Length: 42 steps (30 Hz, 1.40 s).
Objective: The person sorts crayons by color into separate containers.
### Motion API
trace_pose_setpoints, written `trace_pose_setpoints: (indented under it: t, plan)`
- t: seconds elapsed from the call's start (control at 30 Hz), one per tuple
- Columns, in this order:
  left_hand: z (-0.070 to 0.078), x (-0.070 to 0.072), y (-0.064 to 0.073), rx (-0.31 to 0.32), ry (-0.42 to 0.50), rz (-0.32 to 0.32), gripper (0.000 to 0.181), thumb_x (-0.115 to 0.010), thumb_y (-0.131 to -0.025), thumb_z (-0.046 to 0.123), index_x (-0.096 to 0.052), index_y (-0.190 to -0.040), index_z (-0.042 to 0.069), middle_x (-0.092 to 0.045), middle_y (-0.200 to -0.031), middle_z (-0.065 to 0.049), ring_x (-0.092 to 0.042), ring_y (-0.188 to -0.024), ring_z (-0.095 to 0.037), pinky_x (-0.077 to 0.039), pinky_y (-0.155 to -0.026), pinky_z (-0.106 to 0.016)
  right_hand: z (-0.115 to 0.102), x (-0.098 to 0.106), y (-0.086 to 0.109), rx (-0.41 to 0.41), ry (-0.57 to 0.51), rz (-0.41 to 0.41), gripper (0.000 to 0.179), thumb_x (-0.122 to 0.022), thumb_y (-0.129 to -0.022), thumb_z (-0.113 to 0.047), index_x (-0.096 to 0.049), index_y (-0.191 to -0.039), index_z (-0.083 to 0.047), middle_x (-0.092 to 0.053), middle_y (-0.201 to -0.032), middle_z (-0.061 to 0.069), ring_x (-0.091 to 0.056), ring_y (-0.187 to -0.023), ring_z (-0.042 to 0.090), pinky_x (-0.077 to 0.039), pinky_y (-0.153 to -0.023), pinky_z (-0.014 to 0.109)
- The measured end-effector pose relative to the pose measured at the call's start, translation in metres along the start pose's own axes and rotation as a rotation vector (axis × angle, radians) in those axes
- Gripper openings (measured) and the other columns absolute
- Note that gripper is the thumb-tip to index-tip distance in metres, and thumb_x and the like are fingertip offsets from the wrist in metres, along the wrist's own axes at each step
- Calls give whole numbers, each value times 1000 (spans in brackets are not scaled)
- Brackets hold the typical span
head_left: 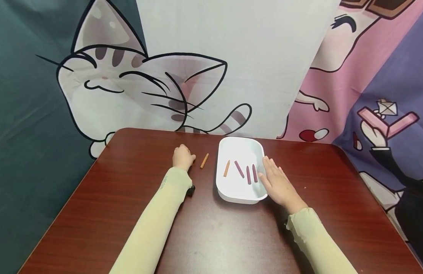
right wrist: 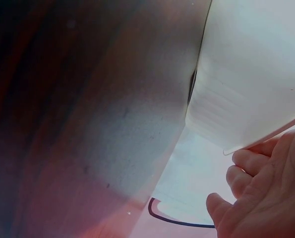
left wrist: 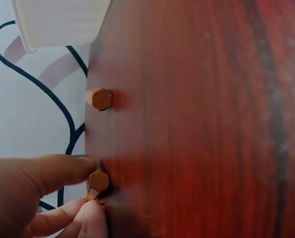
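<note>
In the head view, I take the white tray (head_left: pixel 241 193) as the centre of a clock. It stands on the brown table (head_left: pixel 204 243). At 9 o'clock from it, well apart, is the left hand (head_left: pixel 183 156). Its thumb and fingers pinch an orange stick (left wrist: pixel 98 181), of which the left wrist view shows the six-sided end. Just below this end a further orange piece is visible, but I cannot tell if it is a second stick. Between this hand and the tray, also at 9 o'clock, one loose orange stick (head_left: pixel 204 161) lies on the table.

The right hand (head_left: pixel 280 185) is between 3 and 4 o'clock. It grasps nothing: its fingers are rather straight and rest against the tray's side, at the rim.

Inside the tray, another orange stick (head_left: pixel 226 168) lies toward 9 o'clock. One purple stick (head_left: pixel 239 169) lies slanted near the middle, and two more purple sticks (head_left: pixel 248 175) lie almost parallel toward 4 o'clock. Behind the table, at 10 o'clock, a cloth shows a smiling cat (head_left: pixel 105 99).
</note>
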<state>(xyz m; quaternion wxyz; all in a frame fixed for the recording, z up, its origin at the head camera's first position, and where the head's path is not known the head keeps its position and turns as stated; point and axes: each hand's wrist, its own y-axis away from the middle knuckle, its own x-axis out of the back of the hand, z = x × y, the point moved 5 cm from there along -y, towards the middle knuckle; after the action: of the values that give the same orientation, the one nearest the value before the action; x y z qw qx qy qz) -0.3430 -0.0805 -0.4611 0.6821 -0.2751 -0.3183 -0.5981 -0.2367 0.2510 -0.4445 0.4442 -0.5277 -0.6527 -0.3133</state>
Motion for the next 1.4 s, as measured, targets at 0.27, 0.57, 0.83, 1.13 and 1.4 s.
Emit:
trace_pose_setpoints:
  t: [0.27, 0.57, 0.83, 1.13, 1.4]
  plan:
    - [-1, 1, 1, 36, -10, -3, 26, -67, -95, 10, -64, -69, 7, -66, -68, -9, -64, -72, -27, -54, -72, -40, 1, 0, 0, -7, -13, -13, 69, -43, -107, -35, -14, -161, -2, -14, -168, 16, -10, -154, 38, -11, -121, 61]
    - [-8, 8, 4, 63, 126, -47, 14, -65, -96, 14, -69, -100, 1, -70, -107, -17, -65, -95, -32, -54, -84, -43, 1, -1, -1, -6, -13, -11, 69, -43, -107, -35, -15, -161, -2, -14, -168, 16, -10, -154, 38, -12, -121, 61]
    - [-18, 10, 5, 109, 438, -180, 28, -55, -102, 13, -69, -118, -5, -71, -101, -19, -65, -91, -25, -52, -73, -27, 1, 0, 0, 0, 0, -3, 69, -41, -107, -37, -16, -161, -2, -15, -167, 17, -11, -154, 39, -13, -120, 62]
    - [-8, 8, 13, 214, 870, -424, 39, -56, -105, 11, -55, -141, -5, -59, -136, -26, -66, -97, -13, -58, -79, -22, -2, 2, 2, 13, 5, 11, 69, -38, -108, -40, -18, -160, 1, -18, -166, 20, -13, -153, 40, -14, -120, 62]
    - [27, 12, 29, 107, 928, -562, 40, -57, -103, 5, -54, -140, -7, -63, -131, -24, -69, -98, -17, -56, -91, -32, -2, 2, 1, 16, 3, 13, 69, -37, -109, -41, -18, -160, 1, -18, -166, 20, -14, -152, 42, -14, -119, 63]
